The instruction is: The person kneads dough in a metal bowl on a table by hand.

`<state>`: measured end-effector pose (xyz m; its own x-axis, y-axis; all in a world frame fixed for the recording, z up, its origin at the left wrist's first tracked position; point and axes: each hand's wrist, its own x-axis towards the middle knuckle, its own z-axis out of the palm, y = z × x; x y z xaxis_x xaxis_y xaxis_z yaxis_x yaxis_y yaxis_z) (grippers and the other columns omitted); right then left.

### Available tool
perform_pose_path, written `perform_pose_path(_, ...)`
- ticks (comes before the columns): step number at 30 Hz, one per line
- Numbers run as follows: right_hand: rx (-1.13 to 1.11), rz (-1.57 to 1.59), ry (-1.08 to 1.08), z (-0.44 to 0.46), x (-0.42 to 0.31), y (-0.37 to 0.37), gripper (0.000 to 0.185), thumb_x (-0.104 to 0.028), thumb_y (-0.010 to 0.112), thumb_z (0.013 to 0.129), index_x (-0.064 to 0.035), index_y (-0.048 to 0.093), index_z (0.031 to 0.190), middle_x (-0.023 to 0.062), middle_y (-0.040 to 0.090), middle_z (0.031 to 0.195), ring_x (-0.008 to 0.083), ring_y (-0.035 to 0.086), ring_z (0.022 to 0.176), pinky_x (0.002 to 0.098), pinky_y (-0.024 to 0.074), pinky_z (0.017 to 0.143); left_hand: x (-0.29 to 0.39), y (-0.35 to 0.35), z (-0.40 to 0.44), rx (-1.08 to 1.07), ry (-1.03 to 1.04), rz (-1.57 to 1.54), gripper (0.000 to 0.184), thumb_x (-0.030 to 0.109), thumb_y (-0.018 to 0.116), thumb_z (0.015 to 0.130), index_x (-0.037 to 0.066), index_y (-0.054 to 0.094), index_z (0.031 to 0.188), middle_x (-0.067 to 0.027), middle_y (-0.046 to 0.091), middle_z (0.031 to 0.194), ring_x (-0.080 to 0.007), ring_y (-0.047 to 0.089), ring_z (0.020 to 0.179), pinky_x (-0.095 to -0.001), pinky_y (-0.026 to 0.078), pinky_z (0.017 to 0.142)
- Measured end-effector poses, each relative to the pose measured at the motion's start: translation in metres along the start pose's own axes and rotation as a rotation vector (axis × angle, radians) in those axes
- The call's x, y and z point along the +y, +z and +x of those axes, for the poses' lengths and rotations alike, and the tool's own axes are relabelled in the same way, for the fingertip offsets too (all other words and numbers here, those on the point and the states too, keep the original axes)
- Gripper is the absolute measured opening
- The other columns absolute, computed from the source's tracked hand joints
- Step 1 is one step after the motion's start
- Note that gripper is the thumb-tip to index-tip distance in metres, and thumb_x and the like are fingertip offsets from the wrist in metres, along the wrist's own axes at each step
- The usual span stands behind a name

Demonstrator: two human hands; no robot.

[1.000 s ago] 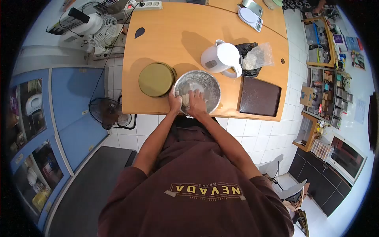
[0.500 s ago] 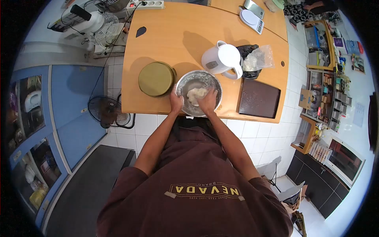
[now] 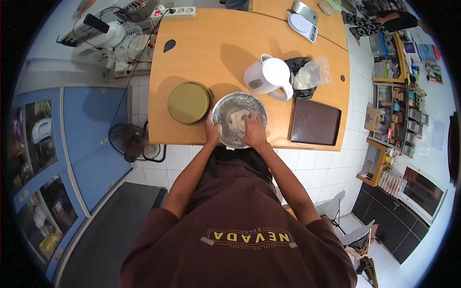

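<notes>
A metal mixing bowl point(image 3: 231, 99) with a whitish coating inside stands at the table's near edge. In it lies a pale lump of dough point(image 3: 236, 120). My left hand point(image 3: 212, 130) is closed on the left side of the bowl, its thumb near the rim. Inside the bowl, my right hand point(image 3: 254, 130) touches the right side of the dough, fingers spread and stretched forward. The undersides of both hands are hidden.
Left of the bowl is a round gold tin point(image 3: 189, 102). A white electric kettle point(image 3: 266, 77), a black plastic bag point(image 3: 297, 65) and a dark baking tray point(image 3: 316, 122) are to the right. Farther back lies a kitchen scale point(image 3: 301, 25). Another person point(image 3: 401, 21) stands at the far right.
My right hand has drawn slightly back, its fingers now straighter against the dough. The dough has shifted slightly within the bowl. My left hand keeps its hold. The person at the far right shows more.
</notes>
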<state>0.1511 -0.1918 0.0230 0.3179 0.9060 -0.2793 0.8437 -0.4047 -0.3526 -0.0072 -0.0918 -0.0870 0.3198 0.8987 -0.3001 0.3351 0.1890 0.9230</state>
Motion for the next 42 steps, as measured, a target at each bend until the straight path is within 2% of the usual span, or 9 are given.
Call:
perform_pose_path(4, -0.105, -0.001, 0.055, 0.005, 0.004, 0.007, 0.071, -0.025, 0.083, 0.063, -0.0098, 0.051, 0.125, 0.0133, 0.054, 0.125, 0.0389, 0.050, 0.123, 0.0629, 0.0409, 0.097, 0.020, -0.001, -0.006, 0.036, -0.060, 0.015, 0.058, -0.010, 0.048, 0.072, -0.005, 0.054, 0.130, -0.0203, 0.067, 0.113, -0.0320, 0.063, 0.111, -0.0377, 0.045, 0.099)
perform_pose_path(10, 0.163, -0.195, 0.111, 0.022, 0.005, 0.058, 0.069, -0.053, 0.062, 0.086, -0.0075, 0.051, 0.137, 0.0263, 0.052, 0.131, 0.0472, 0.048, 0.123, 0.0635, 0.0330, 0.105, 0.012, 0.001, -0.001, 0.024, 0.006, 0.002, 0.059, -0.012, 0.046, 0.071, -0.004, 0.054, 0.129, -0.0190, 0.067, 0.112, -0.0281, 0.064, 0.109, -0.0353, 0.046, 0.098)
perform_pose_path(13, 0.068, -0.038, 0.005, 0.029, 0.007, 0.077, 0.072, -0.058, 0.049, 0.091, -0.0077, 0.047, 0.143, 0.0295, 0.048, 0.137, 0.0501, 0.042, 0.129, 0.0659, 0.0294, 0.107, 0.035, -0.003, -0.006, -0.004, -0.002, 0.017, 0.061, -0.015, 0.044, 0.071, -0.006, 0.053, 0.131, -0.0198, 0.066, 0.115, -0.0275, 0.063, 0.112, -0.0349, 0.045, 0.100)
perform_pose_path(17, -0.063, -0.126, 0.064, 0.043, -0.009, 0.079, 0.059, -0.050, 0.054, 0.091, -0.0128, 0.052, 0.137, 0.0210, 0.049, 0.138, 0.0424, 0.043, 0.131, 0.0665, 0.0315, 0.105, 0.044, 0.002, -0.007, 0.027, -0.001, -0.043, 0.062, -0.017, 0.042, 0.072, -0.009, 0.049, 0.133, -0.0229, 0.063, 0.121, -0.0291, 0.060, 0.117, -0.0357, 0.043, 0.104)
perform_pose_path(27, -0.040, 0.156, 0.302, 0.089, 0.000, 0.084, 0.072, -0.051, 0.075, 0.072, -0.0124, 0.053, 0.129, 0.0148, 0.053, 0.134, 0.0385, 0.048, 0.129, 0.0645, 0.0360, 0.103, 0.025, 0.008, -0.006, 0.126, 0.027, 0.088, 0.060, -0.013, 0.049, 0.071, -0.009, 0.051, 0.131, -0.0259, 0.063, 0.119, -0.0354, 0.061, 0.116, -0.0372, 0.045, 0.100)
perform_pose_path(34, -0.122, 0.119, 0.004, 0.028, 0.001, 0.066, 0.072, -0.044, 0.066, 0.086, 0.0056, 0.046, 0.133, 0.0372, 0.043, 0.135, 0.0514, 0.040, 0.130, 0.0617, 0.0299, 0.109, 0.042, 0.011, -0.003, 0.234, -0.026, 0.118, 0.061, -0.011, 0.052, 0.070, -0.008, 0.053, 0.131, -0.0263, 0.067, 0.109, -0.0367, 0.066, 0.106, -0.0407, 0.049, 0.094)
perform_pose_path(37, -0.055, 0.187, -0.128, 0.005, 0.002, 0.053, 0.068, -0.039, 0.067, 0.085, 0.0052, 0.046, 0.132, 0.0370, 0.046, 0.131, 0.0536, 0.043, 0.126, 0.0572, 0.0323, 0.110, 0.035, 0.006, -0.002, 0.126, -0.124, 0.144, 0.064, -0.009, 0.052, 0.073, -0.007, 0.048, 0.137, -0.0257, 0.064, 0.120, -0.0358, 0.062, 0.116, -0.0396, 0.045, 0.101)
perform_pose_path(38, 0.019, 0.171, -0.140, -0.003, 0.000, 0.051, 0.067, -0.038, 0.070, 0.083, 0.0040, 0.048, 0.131, 0.0319, 0.052, 0.127, 0.0499, 0.050, 0.122, 0.0537, 0.0366, 0.108, 0.037, 0.006, -0.001, 0.096, -0.126, 0.138, 0.063, -0.009, 0.052, 0.073, -0.007, 0.049, 0.136, -0.0257, 0.064, 0.120, -0.0361, 0.062, 0.116, -0.0395, 0.045, 0.101)
perform_pose_path(42, -0.234, 0.174, 0.021, -0.002, -0.019, -0.008, 0.064, -0.040, 0.071, 0.081, -0.0044, 0.052, 0.130, 0.0224, 0.057, 0.129, 0.0381, 0.057, 0.118, 0.0563, 0.0411, 0.102, 0.038, 0.006, -0.006, 0.076, -0.105, 0.119, 0.062, -0.009, 0.051, 0.072, -0.007, 0.051, 0.134, -0.0259, 0.064, 0.120, -0.0369, 0.061, 0.116, -0.0394, 0.044, 0.102)
